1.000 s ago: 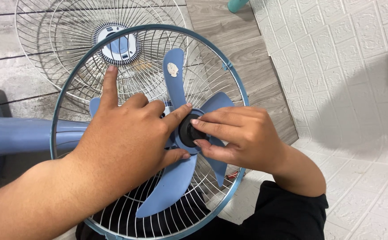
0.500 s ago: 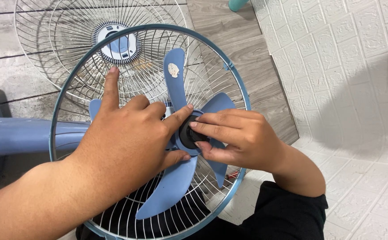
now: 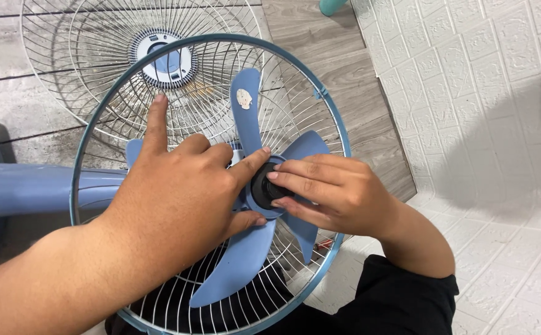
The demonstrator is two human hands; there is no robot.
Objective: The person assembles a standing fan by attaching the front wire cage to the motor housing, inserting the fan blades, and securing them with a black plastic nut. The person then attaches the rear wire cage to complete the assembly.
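Little has shifted since 0.5 s ago: left hand [image 3: 177,192] presses the blue fan blade [image 3: 245,248] still, while right hand [image 3: 329,192] fingers pinch the black hub cap [image 3: 264,189] at the rear grille's [image 3: 97,124] centre.

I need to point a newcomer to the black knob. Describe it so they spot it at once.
Find the round wire guard with the blue rim, lying face up. At its centre sit the blue blades. The knob is the small round cap on their hub, pinched by the right hand; it alone is black.
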